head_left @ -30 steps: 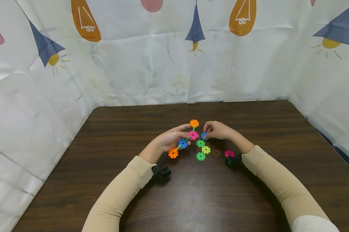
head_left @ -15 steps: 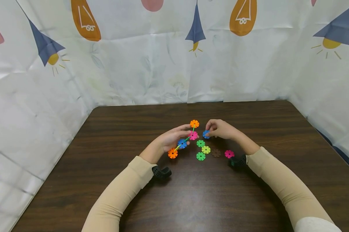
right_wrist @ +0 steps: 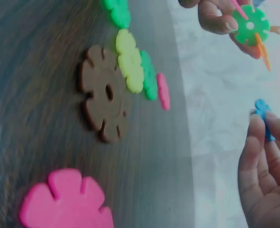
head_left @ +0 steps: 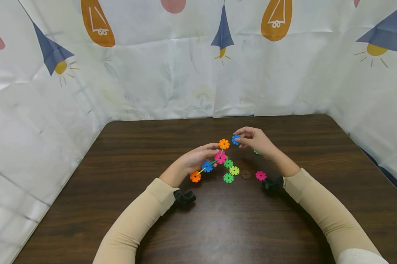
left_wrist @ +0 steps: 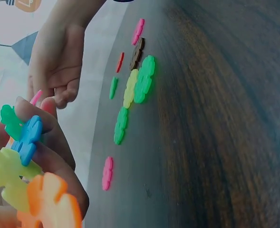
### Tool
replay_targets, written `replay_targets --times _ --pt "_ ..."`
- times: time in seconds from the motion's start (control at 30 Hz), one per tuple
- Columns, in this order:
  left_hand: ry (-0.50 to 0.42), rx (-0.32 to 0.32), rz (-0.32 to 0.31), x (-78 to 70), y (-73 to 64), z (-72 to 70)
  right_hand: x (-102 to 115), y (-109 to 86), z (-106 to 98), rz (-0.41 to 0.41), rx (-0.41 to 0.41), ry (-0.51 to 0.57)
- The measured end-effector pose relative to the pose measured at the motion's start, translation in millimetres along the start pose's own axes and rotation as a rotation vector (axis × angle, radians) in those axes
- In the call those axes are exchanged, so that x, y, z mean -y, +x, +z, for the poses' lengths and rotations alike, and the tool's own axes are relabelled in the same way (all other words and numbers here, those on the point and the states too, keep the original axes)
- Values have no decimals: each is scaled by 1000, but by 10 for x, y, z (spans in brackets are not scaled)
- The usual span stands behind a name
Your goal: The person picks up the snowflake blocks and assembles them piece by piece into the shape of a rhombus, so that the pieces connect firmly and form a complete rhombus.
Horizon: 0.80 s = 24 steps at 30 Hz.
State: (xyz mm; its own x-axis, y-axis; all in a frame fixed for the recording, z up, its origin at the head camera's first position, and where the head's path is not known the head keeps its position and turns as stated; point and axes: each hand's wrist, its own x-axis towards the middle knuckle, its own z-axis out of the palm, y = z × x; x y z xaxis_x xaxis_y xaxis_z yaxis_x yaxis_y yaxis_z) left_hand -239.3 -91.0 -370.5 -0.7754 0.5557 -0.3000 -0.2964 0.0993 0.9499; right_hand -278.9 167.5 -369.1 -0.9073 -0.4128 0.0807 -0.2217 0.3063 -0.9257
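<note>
My left hand (head_left: 198, 158) holds a chain of slotted, flower-shaped plastic discs. Its orange disc (head_left: 224, 144) stands at the far end, followed by a pink disc (head_left: 220, 157), a blue disc (head_left: 207, 166) and an orange disc (head_left: 195, 176) at the near end. Green and yellow discs join these edge-on; a yellow disc (left_wrist: 9, 175) shows more fully in the left wrist view. My right hand (head_left: 256, 142) pinches a loose blue disc (head_left: 236, 139) between thumb and fingers, above the table and close to the chain's far orange disc, a small gap apart.
On the dark wooden table (head_left: 198, 227) lie a green disc (head_left: 228, 178), a yellow disc (head_left: 234, 170), a brown disc (head_left: 246, 174) and a pink disc (head_left: 261, 176). Another green disc (head_left: 257, 152) is partly hidden by my right hand. A patterned white curtain (head_left: 172, 80) hangs behind.
My right hand has moved farther back with the blue disc, uncovering part of a green disc. The chain in my left hand has shifted slightly toward the near side, its far end also rightward.
</note>
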Motion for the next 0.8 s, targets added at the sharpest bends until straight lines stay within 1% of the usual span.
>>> replay_targets --times 0.1,0.23,0.4,0.57,0.7,0.8 --pt "13 27 32 -4 -2 21 15 -1 10 -15 -13 60" --pt "42 39 62 2 -6 46 32 -10 23 -22 -14 92" --pt "52 21 65 11 -8 65 47 -19 59 -47 7 146" --pt "74 27 59 12 -18 77 52 -25 101 -76 23 185" --pt "100 31 66 -2 -31 96 57 -37 116 -84 20 190" --pt "83 30 60 -7 -35 111 52 -49 116 -87 25 180"
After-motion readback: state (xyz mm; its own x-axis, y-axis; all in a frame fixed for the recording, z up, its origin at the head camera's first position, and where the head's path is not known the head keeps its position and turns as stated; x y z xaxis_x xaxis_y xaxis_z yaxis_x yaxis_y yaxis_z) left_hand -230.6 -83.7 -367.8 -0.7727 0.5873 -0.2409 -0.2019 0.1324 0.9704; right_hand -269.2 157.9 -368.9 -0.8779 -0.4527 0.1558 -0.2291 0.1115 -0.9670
